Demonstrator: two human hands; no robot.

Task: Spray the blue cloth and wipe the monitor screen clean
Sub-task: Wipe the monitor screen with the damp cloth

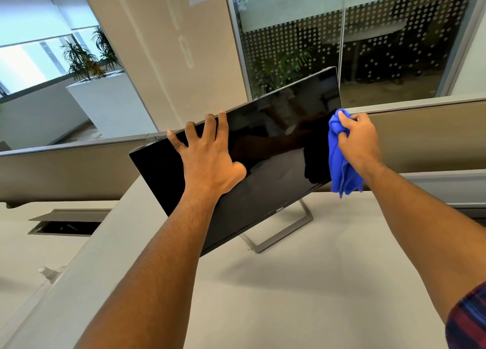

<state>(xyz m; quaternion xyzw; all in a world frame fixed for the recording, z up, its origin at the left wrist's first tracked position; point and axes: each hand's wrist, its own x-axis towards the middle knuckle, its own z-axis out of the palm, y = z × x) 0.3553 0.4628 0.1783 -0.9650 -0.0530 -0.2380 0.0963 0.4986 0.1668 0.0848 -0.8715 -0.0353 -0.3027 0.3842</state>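
Observation:
A black monitor (273, 148) with a dark, switched-off screen stands on a grey frame stand (278, 233) on the pale desk. My left hand (210, 156) lies spread on the screen's left half, fingertips hooked over the top edge. My right hand (360, 140) grips a bunched blue cloth (340, 167) against the monitor's right edge, and the cloth hangs down past the lower right corner. No spray bottle is in view.
The desk (302, 290) runs toward a beige partition (426, 138) behind the monitor. An open cable hatch (65, 222) sits in the desk at the left. Beyond are a glass wall with white dots (368, 38) and white planters with plants (105, 96).

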